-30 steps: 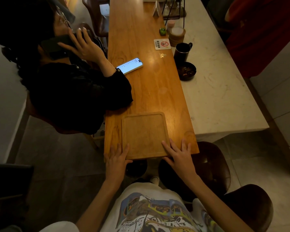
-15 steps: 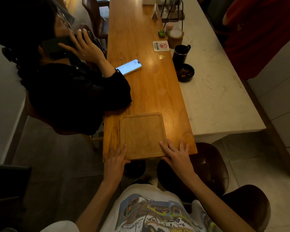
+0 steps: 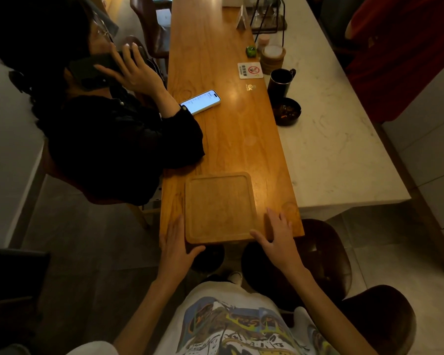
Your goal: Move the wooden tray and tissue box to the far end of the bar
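While a seated person (image 3: 108,129) at the far left talks on a phone, one elbow resting on the tabletop (image 3: 231,139), the tray (image 3: 219,207) lies flat and empty at the near end, its near edge about flush with the tabletop's end. The left hand (image 3: 176,248) sits at the tray's near-left corner, fingers laid flat along its left side and thumb hooked across the near edge; this grip is loose and open, touching the tray but not closed round it. The tray is close to square, slightly longer along the bar, and it lies directly between the two hands, equally near each. The right hand (image 3: 277,235) rests at the near-right corner, fingers spread on the tabletop just beside the tray's right edge, thumb near the near edge, likewise open and holding nothing. Both forearms reach forward from the body, wrists low. I judge the tray must travel straight away from the hands, past a phone (image 3: 201,102) lying on the tabletop. No tissue box can be made out with certainty.
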Demonstrator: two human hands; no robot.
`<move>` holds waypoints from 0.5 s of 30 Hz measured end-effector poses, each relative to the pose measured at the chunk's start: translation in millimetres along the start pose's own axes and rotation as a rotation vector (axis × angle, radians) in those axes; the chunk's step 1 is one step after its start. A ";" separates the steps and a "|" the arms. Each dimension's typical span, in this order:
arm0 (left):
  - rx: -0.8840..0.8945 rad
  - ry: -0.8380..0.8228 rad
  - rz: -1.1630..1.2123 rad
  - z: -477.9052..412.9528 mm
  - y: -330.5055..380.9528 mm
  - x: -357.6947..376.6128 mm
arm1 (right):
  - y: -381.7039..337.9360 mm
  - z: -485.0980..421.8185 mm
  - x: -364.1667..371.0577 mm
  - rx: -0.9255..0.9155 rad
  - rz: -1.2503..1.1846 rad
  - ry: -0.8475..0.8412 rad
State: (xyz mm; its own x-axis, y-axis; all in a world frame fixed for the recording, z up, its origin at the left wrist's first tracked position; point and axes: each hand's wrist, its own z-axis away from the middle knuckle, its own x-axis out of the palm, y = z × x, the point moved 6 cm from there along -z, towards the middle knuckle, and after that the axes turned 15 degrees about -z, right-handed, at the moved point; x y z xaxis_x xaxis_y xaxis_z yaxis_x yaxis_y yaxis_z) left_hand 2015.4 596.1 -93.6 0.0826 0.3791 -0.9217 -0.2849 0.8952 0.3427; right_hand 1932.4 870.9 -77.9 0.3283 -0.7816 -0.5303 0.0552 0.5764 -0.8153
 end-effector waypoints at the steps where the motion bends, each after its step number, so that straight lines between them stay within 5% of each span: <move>1: -0.019 -0.003 0.023 -0.3 -1.1 -1.0 | 0.9 -1.5 -1.0 0.020 -0.021 0.008; 15: -0.071 0.010 -0.003 -3.0 2.7 0.6 | 4.8 -5.0 12.0 0.003 0.198 -0.030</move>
State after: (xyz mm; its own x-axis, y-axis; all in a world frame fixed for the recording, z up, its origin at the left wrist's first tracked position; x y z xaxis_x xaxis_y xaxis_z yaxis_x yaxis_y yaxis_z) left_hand 2011.8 598.1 -93.8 0.0738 0.3736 -0.9247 -0.3513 0.8775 0.3265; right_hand 1931.9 863.1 -89.4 0.3615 -0.6453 -0.6729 -0.0101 0.7190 -0.6949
